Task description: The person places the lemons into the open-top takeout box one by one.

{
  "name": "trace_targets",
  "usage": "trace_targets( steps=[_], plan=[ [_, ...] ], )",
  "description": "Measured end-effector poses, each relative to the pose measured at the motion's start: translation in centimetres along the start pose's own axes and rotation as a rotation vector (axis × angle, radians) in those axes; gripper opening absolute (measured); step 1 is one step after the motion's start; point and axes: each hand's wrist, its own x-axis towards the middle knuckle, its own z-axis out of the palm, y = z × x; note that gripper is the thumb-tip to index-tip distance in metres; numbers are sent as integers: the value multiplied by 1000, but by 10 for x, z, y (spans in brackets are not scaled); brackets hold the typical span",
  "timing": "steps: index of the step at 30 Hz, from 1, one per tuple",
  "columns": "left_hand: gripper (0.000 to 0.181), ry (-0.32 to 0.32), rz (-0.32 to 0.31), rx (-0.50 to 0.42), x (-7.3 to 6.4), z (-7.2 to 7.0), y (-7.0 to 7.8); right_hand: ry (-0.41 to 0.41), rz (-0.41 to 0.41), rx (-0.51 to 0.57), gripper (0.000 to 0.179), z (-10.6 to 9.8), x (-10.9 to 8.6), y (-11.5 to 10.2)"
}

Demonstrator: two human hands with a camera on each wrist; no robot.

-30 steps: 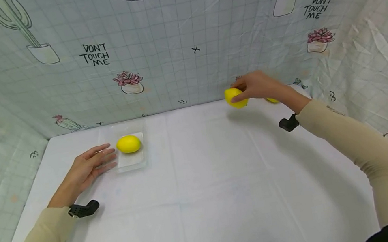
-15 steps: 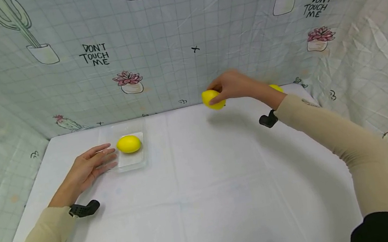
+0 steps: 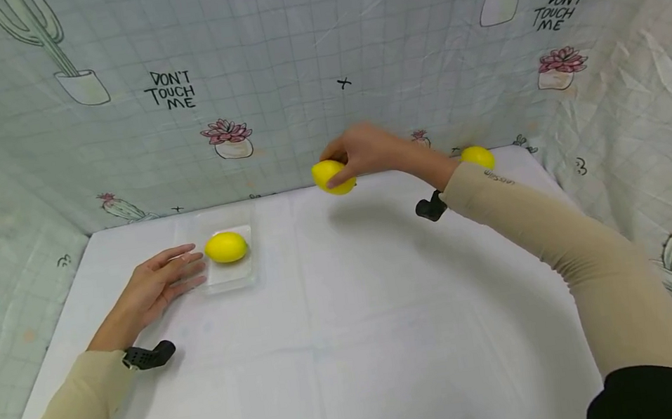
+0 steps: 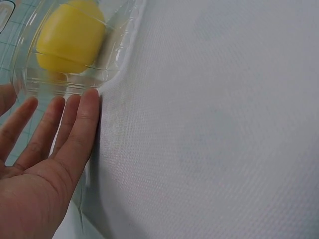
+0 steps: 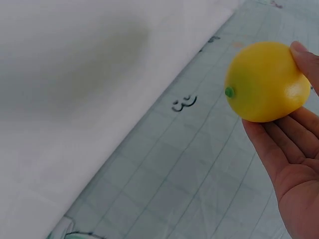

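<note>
the right hand [image 3: 371, 149] pinches a lemon [image 3: 327, 174] aloft; a slack grip could drop it. the left hand [image 3: 153, 284] is outstretched.

Held lemon [image 3: 330, 176]: 1, in right hand [image 3: 369, 150]
Clear tray [image 3: 232, 275]: 1, left of grip
Tray lemon [image 3: 226, 247]: 1, left of grip
Loose lemon [image 3: 478, 158]: 1, right of grip
Lemons, total: 3
Hands: 2, including left hand [image 3: 157, 284] beside tray
Black wrist devices [image 3: 431, 207] [image 3: 151, 355]: 2
</note>
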Motion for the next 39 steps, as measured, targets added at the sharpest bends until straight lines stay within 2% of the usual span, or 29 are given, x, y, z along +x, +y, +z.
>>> trace_targets(
  steps=[9, 19, 28, 39],
  plan=[
    [69, 1, -4, 12, 0, -2, -1, -18, -96, 9, 51, 5, 38, -29],
    [67, -15, -2, 22, -1, 0, -1, -38, -128, 29, 54, 16, 65, -59],
    [66, -29, 37, 5, 0, -1, 0, -37, -230, 51, 52, 11, 93, -79],
    [65, -32, 27, -6, 0, -3, -3, -63, -252, 15, 54, 16, 123, -105]
  ],
)
